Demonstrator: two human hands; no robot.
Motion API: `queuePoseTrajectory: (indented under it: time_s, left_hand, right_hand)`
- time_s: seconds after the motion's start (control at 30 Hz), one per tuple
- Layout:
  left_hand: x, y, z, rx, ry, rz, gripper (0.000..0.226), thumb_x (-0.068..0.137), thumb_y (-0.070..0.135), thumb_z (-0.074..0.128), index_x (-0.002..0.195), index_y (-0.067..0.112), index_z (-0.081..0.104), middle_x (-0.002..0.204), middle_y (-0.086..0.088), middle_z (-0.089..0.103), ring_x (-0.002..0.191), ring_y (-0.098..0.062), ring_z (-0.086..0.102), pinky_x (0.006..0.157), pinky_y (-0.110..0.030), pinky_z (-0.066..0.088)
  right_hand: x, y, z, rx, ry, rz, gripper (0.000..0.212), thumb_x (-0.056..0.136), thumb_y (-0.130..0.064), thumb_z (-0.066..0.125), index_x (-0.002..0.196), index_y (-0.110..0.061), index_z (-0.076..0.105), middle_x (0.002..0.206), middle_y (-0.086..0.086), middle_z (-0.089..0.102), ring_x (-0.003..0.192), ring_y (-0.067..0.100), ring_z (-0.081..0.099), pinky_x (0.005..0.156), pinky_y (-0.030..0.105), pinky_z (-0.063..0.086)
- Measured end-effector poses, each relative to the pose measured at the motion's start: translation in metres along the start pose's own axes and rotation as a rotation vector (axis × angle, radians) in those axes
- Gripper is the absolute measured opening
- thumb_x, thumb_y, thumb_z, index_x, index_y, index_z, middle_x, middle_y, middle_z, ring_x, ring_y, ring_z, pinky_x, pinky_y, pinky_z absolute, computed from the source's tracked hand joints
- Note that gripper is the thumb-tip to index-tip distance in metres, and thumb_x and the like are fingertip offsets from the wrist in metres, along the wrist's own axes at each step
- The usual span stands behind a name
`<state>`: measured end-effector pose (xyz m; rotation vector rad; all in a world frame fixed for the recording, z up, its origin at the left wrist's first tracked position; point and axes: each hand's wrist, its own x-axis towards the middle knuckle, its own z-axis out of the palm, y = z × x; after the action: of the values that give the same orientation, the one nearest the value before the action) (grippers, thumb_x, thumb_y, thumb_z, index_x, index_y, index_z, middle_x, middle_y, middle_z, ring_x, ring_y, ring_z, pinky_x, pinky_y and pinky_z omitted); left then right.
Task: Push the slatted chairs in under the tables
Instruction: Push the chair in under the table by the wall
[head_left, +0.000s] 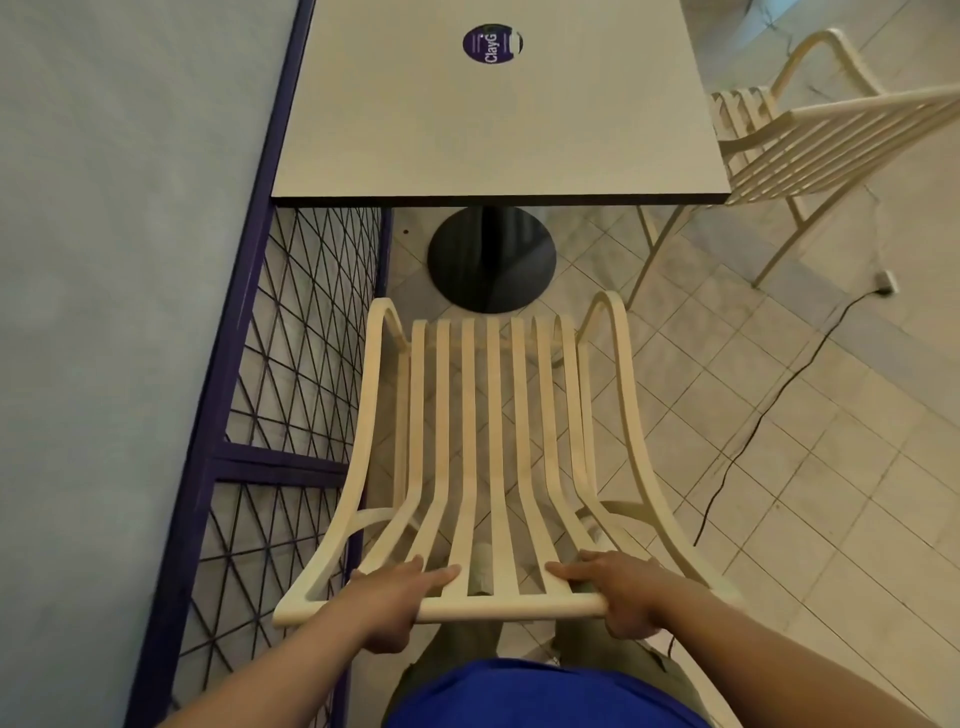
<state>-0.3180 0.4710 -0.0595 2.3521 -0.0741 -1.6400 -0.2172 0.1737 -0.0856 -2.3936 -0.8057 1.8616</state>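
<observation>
A cream slatted chair (488, 415) stands right in front of me, its seat facing a square grey table (493, 130) on a black round pedestal base (491, 257). The chair's front edge lies just short of the table's near edge. My left hand (395, 597) grips the top rail of the backrest on the left, fingers over the slats. On the right end of the same rail my right hand (613, 587) holds on in the same way.
A purple metal mesh fence (280, 415) runs close along the chair's left side, with a blue wall behind it. A second cream slatted chair (810, 140) stands at the table's right side. A black cable (769, 405) lies across the tiled floor to the right.
</observation>
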Motion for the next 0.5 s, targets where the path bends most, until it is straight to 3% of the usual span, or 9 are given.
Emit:
queuePoseTrajectory:
  time_s: [0.17,0.4,0.5]
  left_hand:
    - [-0.0070,0.0047,-0.0028,-0.012,0.030,-0.007,0.097,0.091,0.004,0.061,0.156,0.053,0.008,0.166,0.004,0.020,0.146,-0.025,0.033,0.109,-0.041,0.042]
    - [-0.0076,0.0038,0.0028,-0.011,0.063,-0.010,0.091,0.091,0.014,0.062,0.157,0.049,0.010,0.158,0.004,0.032,0.138,-0.022,0.040,0.105,-0.039,0.043]
    - [-0.0052,0.0027,0.0031,-0.039,0.044,-0.008,0.087,0.092,0.028,0.064,0.157,0.048,0.011,0.162,0.002,0.028,0.143,-0.023,0.035,0.111,-0.042,0.039]
  right_hand:
    - [-0.0061,-0.0044,-0.0047,-0.043,-0.026,0.000,0.095,0.084,-0.015,0.067,0.154,-0.051,0.013,0.158,-0.002,0.028,0.145,0.030,0.028,0.116,0.061,0.025]
    - [-0.0039,-0.0057,-0.0020,-0.049,-0.028,-0.009,0.096,0.085,-0.017,0.067,0.155,-0.050,0.010,0.159,-0.002,0.027,0.142,0.029,0.033,0.113,0.058,0.031]
    - [-0.0028,-0.0045,-0.0052,-0.047,-0.067,-0.018,0.096,0.086,-0.025,0.071,0.156,-0.048,0.008,0.163,0.000,0.020,0.146,0.031,0.028,0.116,0.058,0.028]
